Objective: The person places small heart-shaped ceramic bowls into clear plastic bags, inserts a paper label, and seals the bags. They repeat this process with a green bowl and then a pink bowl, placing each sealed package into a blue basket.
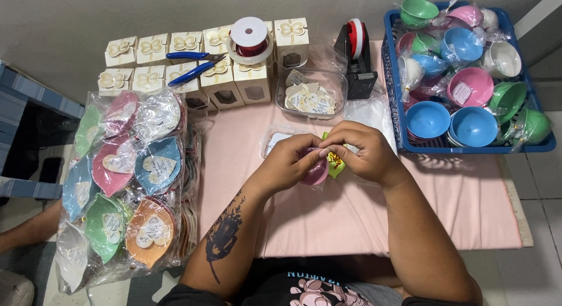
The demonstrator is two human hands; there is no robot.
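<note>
My left hand (288,161) and my right hand (358,149) meet over the middle of the pink table (351,212). Together they grip a small wrapped pink bowl (317,173), with a green piece and a gold-and-red ribbon tie (335,161) showing between the fingers. Both hands pinch at the top of the wrapping, and the fingers hide most of it. A clear tray of heart-shaped paper tags (309,98) sits just beyond the hands.
A blue basket (404,141) of coloured plastic bowls stands at the right. Wrapped bowls with heart tags (126,183) are piled at the left. White gift boxes (234,77), blue pliers (190,73), a ribbon spool (250,39) and a tape dispenser (357,57) line the back.
</note>
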